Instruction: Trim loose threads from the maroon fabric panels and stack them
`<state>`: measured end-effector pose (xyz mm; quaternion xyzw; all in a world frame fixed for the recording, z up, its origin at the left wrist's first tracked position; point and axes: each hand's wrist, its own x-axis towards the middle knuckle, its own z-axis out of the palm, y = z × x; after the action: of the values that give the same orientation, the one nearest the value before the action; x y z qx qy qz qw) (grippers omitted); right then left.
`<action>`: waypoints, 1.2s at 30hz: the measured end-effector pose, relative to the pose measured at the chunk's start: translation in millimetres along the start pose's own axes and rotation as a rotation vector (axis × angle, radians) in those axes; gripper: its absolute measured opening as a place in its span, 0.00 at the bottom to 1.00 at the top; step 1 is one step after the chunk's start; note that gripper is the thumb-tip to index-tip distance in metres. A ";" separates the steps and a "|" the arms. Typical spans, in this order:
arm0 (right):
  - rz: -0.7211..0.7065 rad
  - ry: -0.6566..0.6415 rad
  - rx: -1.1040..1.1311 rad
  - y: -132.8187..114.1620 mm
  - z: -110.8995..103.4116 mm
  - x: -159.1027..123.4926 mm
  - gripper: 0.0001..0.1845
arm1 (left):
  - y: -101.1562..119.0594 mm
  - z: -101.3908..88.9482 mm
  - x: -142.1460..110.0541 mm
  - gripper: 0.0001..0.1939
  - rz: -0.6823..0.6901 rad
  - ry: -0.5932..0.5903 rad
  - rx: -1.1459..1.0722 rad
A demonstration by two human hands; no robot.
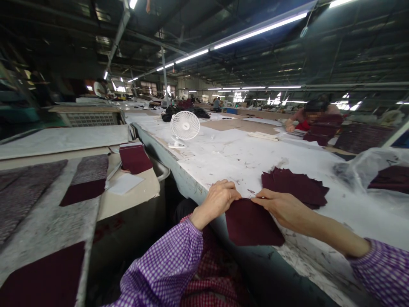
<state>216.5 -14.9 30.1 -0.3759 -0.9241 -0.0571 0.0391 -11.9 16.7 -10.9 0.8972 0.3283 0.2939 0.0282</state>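
Observation:
A maroon fabric piece (254, 224) lies at the near edge of the white-covered table, its lower part reaching over the edge. My left hand (222, 196) pinches its far left edge, fingers curled. At the far right edge, my right hand (279, 207) grips the same fabric between thumb and forefinger. The two hands are a short gap apart along that edge. Just beyond my right hand sits a fanned stack of maroon fabric pieces (294, 186). Whether the held fabric is one layer or more, I cannot tell.
A white fan (185, 125) stands on the table (217, 164). To the left, a side surface bears maroon and grey cloth pieces (84, 179), a maroon stack (136, 158) and white paper (126, 183). A clear plastic bag (364, 170) lies right. A co-worker (316, 117) bends over the far side.

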 end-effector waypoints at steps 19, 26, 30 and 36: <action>-0.119 -0.228 -0.321 -16.3 -23.0 32.7 0.29 | -15.2 -11.9 -19.5 0.14 -0.016 0.044 -0.108; -0.243 -0.157 -0.361 -11.4 -16.3 38.3 0.30 | -25.7 -14.1 -24.5 0.09 -0.080 0.119 -0.266; -0.250 -0.186 -0.387 -14.5 -18.4 41.7 0.34 | -27.8 -17.3 -27.2 0.09 -0.080 0.100 -0.274; -0.167 -0.296 -0.405 -21.3 -25.8 46.9 0.34 | -18.8 -22.0 -28.3 0.07 -0.110 0.081 -0.209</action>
<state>168.9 -1.2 59.4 -0.3026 -0.9174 -0.1882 -0.1774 -52.0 11.1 -11.7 0.8574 0.3457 0.3605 0.1243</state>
